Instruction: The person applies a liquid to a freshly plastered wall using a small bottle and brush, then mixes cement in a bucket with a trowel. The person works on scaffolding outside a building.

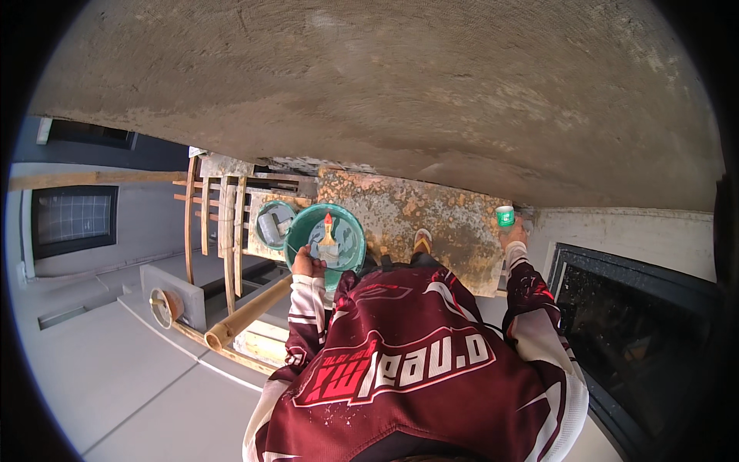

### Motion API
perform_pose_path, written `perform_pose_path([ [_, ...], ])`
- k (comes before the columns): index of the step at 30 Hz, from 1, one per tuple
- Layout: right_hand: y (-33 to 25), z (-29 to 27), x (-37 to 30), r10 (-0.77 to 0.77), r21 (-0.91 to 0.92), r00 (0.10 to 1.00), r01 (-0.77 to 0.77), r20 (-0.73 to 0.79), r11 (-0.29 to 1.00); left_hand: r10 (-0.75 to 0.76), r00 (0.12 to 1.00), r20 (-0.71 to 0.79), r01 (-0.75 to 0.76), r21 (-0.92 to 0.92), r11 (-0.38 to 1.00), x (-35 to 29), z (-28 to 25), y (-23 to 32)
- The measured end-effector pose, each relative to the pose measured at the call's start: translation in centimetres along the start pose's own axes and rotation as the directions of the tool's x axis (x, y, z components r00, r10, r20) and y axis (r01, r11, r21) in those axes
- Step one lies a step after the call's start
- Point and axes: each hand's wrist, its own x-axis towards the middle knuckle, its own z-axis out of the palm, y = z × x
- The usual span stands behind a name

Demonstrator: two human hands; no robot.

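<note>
My left hand (308,263) is closed at the near left rim of a green bucket (356,245), gripping what looks like its thin wire handle. Greyish-white residue coats the inside of the bucket. A paintbrush (329,250) with a red-tipped, pale handle and whitish bristles lies in it. Out to the right, close to the wall, my right hand (514,232) is wrapped around a small green-and-white cup (505,216). The cup's contents are too small to make out.
A rough cement wall (400,100) rises in front. I stand on a stained board (431,212); my sandaled foot (423,241) shows. A second bucket (262,239) with a grey container, wooden slats (191,223) and a bamboo pole (246,314) are left. A dark-framed window (616,331) is right.
</note>
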Motion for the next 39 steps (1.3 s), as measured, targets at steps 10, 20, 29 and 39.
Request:
perform_pose_path([
  [10, -15.9, -1.4, 0.1, -0.282, 0.234, 0.958, 0.285, -0.047, 0.929, -0.02, 0.999, 0.036, 0.018, 0.057, 0.998, -0.1, 0.8, -0.6],
  [20, -1.7, 6.4, 3.8, -0.148, 0.652, 0.967, 0.249, -0.206, 0.716, -0.009, 0.997, 0.077, 0.004, 0.066, 0.998, -0.2, 1.7, -0.9],
  [29, 2.9, -0.5, 0.9, 0.081, 0.044, 0.997, -0.081, 0.002, 0.996, 0.001, 0.998, 0.058, -0.006, 0.085, 0.996, -0.2, 2.4, -1.3],
  [39, -12.3, -8.1, 2.3, -0.08, 0.128, 0.976, 0.055, 0.203, 0.99, -0.112, 0.963, 0.244, 0.047, 0.258, 0.965, 0.2, 4.6, -0.9],
])
